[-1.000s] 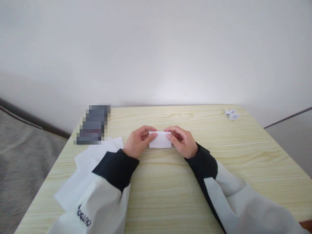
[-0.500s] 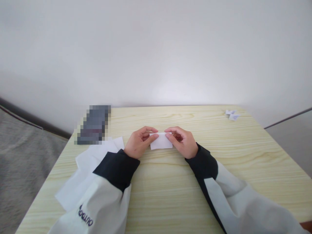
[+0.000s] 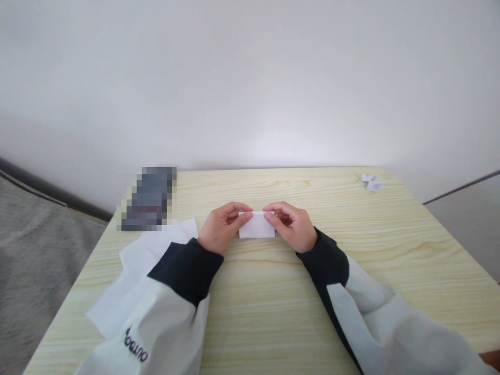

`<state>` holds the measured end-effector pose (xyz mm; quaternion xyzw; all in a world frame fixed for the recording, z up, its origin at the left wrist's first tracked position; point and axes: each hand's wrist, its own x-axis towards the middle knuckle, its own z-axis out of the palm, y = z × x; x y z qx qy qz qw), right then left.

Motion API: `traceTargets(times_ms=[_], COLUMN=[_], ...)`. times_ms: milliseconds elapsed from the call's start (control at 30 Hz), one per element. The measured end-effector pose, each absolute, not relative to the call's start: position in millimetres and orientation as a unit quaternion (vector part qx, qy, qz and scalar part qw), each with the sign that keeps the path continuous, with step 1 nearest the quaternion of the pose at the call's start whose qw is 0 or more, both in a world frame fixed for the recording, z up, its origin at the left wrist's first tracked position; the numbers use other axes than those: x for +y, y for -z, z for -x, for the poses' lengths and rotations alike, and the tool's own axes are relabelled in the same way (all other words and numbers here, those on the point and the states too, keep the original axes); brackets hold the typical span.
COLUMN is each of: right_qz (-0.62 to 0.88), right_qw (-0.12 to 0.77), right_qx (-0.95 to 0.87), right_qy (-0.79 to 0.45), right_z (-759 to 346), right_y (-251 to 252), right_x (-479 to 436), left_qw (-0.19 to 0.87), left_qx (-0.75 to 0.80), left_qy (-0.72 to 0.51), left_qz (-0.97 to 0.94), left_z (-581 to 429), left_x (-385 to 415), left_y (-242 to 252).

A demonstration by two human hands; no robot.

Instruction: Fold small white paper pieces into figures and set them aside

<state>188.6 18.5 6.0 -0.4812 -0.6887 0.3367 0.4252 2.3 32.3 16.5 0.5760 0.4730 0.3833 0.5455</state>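
Observation:
Between my two hands is a small white piece of paper, wider than it is tall, its long upper edge toward the wall. My left hand pinches its upper left corner, thumb on the near face and fingers behind. At the upper right corner, my right hand pinches it the same way. Both thumbs point inward along the top edge. Whether the paper is folded in layers I cannot tell.
Loose white sheets lie overlapping at the left, partly under my left sleeve. Behind them is a dark, pixelated flat object. Two small folded paper pieces rest at the far right of the wooden table, which meets a white wall.
Almost nothing differs. The paper sits a touch straighter between my hands, and the whole view has shifted very slightly.

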Motion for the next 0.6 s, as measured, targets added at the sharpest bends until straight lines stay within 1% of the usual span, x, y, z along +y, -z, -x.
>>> traceTargets(times_ms=[600], right_qz=[0.483], right_qw=[0.428], right_qx=[-0.687], right_qy=[-0.335], right_z=[-188.6], right_y=[-6.3], right_x=[18.5], left_qw=[0.541], left_qx=[0.47], left_qy=[-0.377], left_qz=[-0.587], left_z=[-1.9], left_x=[32.3], left_y=[-16.5])
